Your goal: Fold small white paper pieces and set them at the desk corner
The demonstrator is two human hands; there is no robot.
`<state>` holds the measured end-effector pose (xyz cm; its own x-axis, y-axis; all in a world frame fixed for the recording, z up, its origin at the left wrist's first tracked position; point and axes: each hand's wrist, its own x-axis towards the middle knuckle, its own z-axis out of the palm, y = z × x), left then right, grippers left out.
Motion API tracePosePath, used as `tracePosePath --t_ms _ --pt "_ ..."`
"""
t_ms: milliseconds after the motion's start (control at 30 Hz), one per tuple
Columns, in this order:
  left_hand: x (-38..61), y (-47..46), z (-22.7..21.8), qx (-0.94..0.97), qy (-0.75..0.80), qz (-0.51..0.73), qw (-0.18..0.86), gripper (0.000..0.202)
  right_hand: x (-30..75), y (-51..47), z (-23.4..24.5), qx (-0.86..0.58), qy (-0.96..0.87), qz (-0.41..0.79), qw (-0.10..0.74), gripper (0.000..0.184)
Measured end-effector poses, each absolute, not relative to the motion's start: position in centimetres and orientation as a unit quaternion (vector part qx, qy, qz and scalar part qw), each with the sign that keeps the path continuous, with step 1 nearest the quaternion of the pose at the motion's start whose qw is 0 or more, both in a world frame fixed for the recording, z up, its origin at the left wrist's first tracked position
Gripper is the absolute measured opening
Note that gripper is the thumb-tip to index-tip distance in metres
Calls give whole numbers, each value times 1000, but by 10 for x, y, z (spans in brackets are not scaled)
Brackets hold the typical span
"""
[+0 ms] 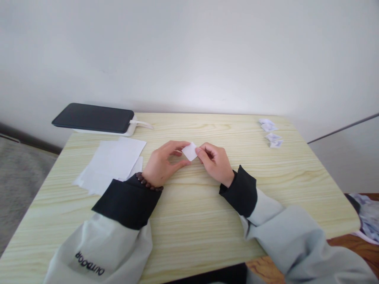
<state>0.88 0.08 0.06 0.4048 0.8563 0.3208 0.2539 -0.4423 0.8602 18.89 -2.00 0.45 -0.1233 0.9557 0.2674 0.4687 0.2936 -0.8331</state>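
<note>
- Your left hand (161,163) and your right hand (214,161) meet over the middle of the table (207,221), fingertips turned toward each other.
- Between them you pinch a small white paper square (190,151); it stands tilted on a corner like a diamond, lifted just off the wood.
- Your left hand is closed on the square's 9 o'clock edge, thumb below and fingers curled over the top.
- Your right hand is closed on its 3 o'clock edge, thumb and forefinger pressed together on the paper, the other fingers folded in.
- A bead bracelet (148,183) sits on your left wrist, just above the dark cuff (127,201); both arms wear pale grey sleeves with dark cuffs.
- At 9 o'clock from your hands, a loose stack of white paper sheets (111,163) lies flat on the table, its near corner just beside your left wrist.
- At 10 o'clock, at the far left edge of the table, a dark phone (93,117) lies face up on a white slab, partly overhanging the table's edge; a white cable (142,124) runs from its right end.
- At 2 o'clock, near the far right corner and well apart from your hands, four small folded paper pieces (271,133) lie in a loose row, showing faint bluish marks.
- At 4 o'clock, beyond the table's right edge, a bit of crumpled patterned cloth (368,219) shows; what it is, I cannot tell.
</note>
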Motion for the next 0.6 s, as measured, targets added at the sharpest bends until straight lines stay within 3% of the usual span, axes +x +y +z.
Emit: tracePosePath --t_ms 233,333,600 --pt "8 0 4 810 372 377 251 19 186 -18 4 -532 -734 206 369 21" --pt "7 1 5 822 391 352 220 20 187 -18 2 -526 -740 200 369 15" --pt "8 0 5 817 443 317 190 26 189 -18 0 -500 -741 216 392 24"
